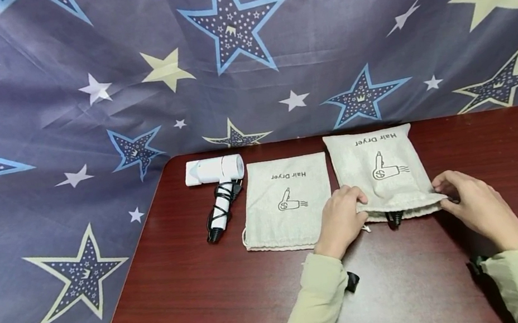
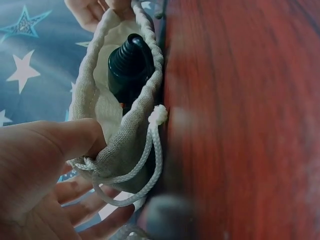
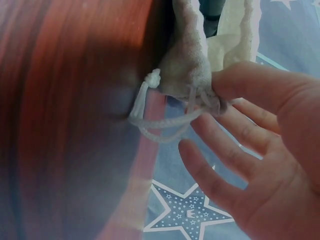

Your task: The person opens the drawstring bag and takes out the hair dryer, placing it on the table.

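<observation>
A cream drawstring bag (image 1: 356,163) printed "Hair Dryer" lies on the table with its mouth toward me. My left hand (image 1: 343,218) pinches the left corner of the mouth, thumb tucked inside the rim. At the opposite corner my right hand (image 1: 480,208) holds the rim between thumb and fingers, the other fingers spread below. Between them the mouth gapes, and a black ribbed cord end (image 2: 127,70) of a hair dryer shows inside; the rest is hidden by the cloth. Knotted white drawstrings (image 3: 165,122) hang in a loop at each corner.
Left of the held bag, a second "Hair Dryer" bag (image 1: 268,222) lies flat. Beside it is a white hair dryer (image 1: 214,169) with its black cord wound round the handle. A star-patterned cloth (image 1: 278,90) hangs behind the dark red table (image 1: 200,306).
</observation>
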Tool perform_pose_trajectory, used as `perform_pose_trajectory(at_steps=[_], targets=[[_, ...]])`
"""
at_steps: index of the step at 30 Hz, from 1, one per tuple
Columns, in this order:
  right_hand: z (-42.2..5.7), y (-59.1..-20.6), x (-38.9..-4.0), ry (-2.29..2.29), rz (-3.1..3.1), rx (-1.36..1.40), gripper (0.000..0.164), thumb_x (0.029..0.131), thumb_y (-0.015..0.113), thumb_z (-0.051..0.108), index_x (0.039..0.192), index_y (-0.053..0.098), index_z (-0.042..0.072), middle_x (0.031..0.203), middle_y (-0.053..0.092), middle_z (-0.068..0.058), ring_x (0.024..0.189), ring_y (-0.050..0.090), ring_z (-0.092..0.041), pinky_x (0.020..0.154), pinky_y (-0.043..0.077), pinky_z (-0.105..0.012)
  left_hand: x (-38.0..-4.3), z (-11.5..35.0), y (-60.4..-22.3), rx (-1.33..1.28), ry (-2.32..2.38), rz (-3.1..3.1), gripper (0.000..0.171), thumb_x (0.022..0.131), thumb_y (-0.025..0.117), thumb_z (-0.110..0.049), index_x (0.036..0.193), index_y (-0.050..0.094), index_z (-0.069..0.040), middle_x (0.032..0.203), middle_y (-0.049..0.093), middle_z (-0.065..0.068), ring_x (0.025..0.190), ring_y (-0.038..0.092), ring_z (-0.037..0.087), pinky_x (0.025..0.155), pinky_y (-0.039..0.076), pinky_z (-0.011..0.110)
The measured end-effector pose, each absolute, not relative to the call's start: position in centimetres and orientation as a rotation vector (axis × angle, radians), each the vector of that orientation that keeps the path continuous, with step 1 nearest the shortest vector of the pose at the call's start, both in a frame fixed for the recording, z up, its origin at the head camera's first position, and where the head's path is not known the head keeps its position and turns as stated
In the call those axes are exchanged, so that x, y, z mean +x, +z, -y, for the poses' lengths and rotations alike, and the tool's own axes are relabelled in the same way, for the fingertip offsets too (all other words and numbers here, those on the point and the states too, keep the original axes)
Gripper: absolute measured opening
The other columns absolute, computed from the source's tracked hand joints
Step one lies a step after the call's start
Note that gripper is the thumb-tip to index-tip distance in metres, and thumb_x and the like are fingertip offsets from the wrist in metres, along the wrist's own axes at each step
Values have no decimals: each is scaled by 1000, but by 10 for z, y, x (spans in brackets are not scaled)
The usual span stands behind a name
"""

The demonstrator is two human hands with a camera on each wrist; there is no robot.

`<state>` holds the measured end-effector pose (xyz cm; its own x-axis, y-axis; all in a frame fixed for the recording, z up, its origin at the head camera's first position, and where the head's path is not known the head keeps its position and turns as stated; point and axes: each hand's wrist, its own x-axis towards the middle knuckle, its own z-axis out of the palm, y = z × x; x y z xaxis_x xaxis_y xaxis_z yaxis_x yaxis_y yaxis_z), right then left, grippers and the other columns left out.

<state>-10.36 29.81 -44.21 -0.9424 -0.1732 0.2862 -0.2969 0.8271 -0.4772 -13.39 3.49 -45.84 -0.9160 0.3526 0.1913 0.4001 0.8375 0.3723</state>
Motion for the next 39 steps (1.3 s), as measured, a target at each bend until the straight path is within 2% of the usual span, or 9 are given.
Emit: perform_pose_trajectory(at_steps=[5,12,15,25,32,39], targets=[[-300,-442,-104,786,2774,345,35,71,75,-7,100,63,8,95,70,-14,87,65,-34,66,45,-52,-134,-34,-456,-572,-638,2930,23,77,80,-15,96,68,-22,99,63,-7,93,61,13,78,50,25],[-304,-442,-105,781,2779,332,34,71,76,-5,100,64,9,94,71,-11,83,64,-18,65,46,-51,-135,-31,-453,-561,-690,2951,23,79,82,-19,98,69,-21,101,63,-7,96,61,13,81,50,25],[-305,-442,-105,779,2777,334,34,72,76,-5,100,64,10,93,71,-11,81,64,-15,65,46,-50,-136,-30,-454,-557,-697,2951,23,79,82,-18,97,69,-22,102,63,-7,96,61,13,82,50,26],[-308,-443,-105,779,2796,333,32,73,76,-5,100,64,9,94,71,-12,82,65,-18,64,46,-48,-137,-28,-455,-577,-696,2954,20,81,77,-13,99,69,-21,100,64,-6,95,62,14,82,50,27],[-309,-442,-104,781,2808,332,31,74,75,-4,101,63,9,95,72,-13,86,67,-34,63,46,-52,-137,-27,-453,-613,-698,2956,21,83,72,-9,101,70,-20,102,66,-5,97,63,15,82,51,28],[-312,-442,-103,760,2811,333,27,75,73,0,98,63,11,93,72,-12,85,67,-33,60,45,-52,-137,-26,-452,-636,-710,2970,20,83,75,-11,100,69,-21,102,66,-6,99,63,14,84,51,28]])
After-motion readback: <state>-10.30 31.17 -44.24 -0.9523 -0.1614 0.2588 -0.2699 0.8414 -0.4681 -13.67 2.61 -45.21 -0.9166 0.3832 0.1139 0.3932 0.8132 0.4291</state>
